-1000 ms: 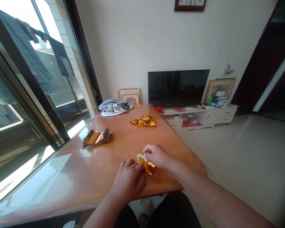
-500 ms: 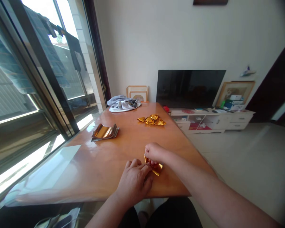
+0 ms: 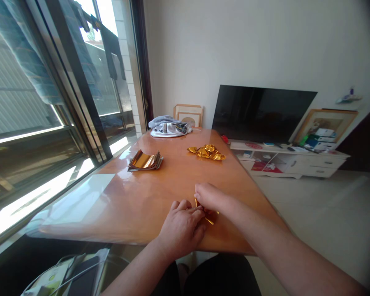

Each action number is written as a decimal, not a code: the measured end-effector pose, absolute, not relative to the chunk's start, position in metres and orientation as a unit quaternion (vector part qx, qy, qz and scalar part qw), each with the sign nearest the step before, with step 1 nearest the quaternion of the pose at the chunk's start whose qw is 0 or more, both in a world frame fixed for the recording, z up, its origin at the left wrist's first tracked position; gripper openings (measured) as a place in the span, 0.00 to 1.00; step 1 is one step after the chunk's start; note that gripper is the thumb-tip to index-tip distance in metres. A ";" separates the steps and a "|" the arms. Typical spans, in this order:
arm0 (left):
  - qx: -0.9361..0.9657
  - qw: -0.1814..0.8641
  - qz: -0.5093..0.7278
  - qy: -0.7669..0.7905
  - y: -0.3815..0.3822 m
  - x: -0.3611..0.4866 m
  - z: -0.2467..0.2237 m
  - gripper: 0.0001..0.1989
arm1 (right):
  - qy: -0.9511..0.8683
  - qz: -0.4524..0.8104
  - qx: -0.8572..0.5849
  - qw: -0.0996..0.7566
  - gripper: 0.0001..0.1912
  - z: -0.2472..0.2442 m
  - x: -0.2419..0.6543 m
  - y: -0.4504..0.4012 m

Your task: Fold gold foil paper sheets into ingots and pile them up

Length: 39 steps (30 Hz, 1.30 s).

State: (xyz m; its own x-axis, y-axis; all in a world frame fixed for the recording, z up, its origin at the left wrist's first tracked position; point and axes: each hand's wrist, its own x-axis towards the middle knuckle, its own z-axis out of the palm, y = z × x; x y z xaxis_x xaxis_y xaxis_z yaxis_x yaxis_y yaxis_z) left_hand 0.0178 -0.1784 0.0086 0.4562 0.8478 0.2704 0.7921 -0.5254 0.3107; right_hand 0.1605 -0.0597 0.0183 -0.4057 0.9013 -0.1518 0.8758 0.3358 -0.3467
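Note:
A small sheet of gold foil paper (image 3: 210, 219) lies near the front of the table, partly hidden under my hands. My right hand (image 3: 210, 199) is closed on its far side, knuckles up, fingertips mostly out of sight. From the left, my left hand (image 3: 182, 224) holds the same foil, its bent fingers meeting the right hand's fingers over it. Farther back on the table are several crumpled, twisted gold foil pieces (image 3: 207, 152). To the left sits a stack of gold foil sheets (image 3: 144, 160), the top one curling up at its sides.
The brown table (image 3: 135, 209) has a heap of grey cloth (image 3: 169, 125) at its far end. Windows run along the left. Beyond the table to the right stand a white cabinet (image 3: 310, 163) and a television (image 3: 262, 113). Below the table's left front are cables and a box (image 3: 80, 275).
The view has shifted, so the scene sits differently in the frame. Both hands stay on the foil; less of its gold surface shows, and its near edge now looks narrower.

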 end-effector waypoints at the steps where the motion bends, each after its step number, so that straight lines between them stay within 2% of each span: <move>1: 0.850 0.070 0.199 0.483 -0.179 0.018 0.008 0.05 | -0.822 0.175 -0.541 0.030 0.04 0.016 0.160 -0.059; 11: 0.853 0.058 0.192 0.482 -0.178 0.016 0.007 0.06 | -0.855 0.115 -0.505 0.005 0.06 0.005 0.165 -0.059; 39: 0.859 0.044 0.198 0.471 -0.179 0.014 0.004 0.07 | -0.870 0.117 -0.479 0.008 0.08 0.009 0.171 -0.061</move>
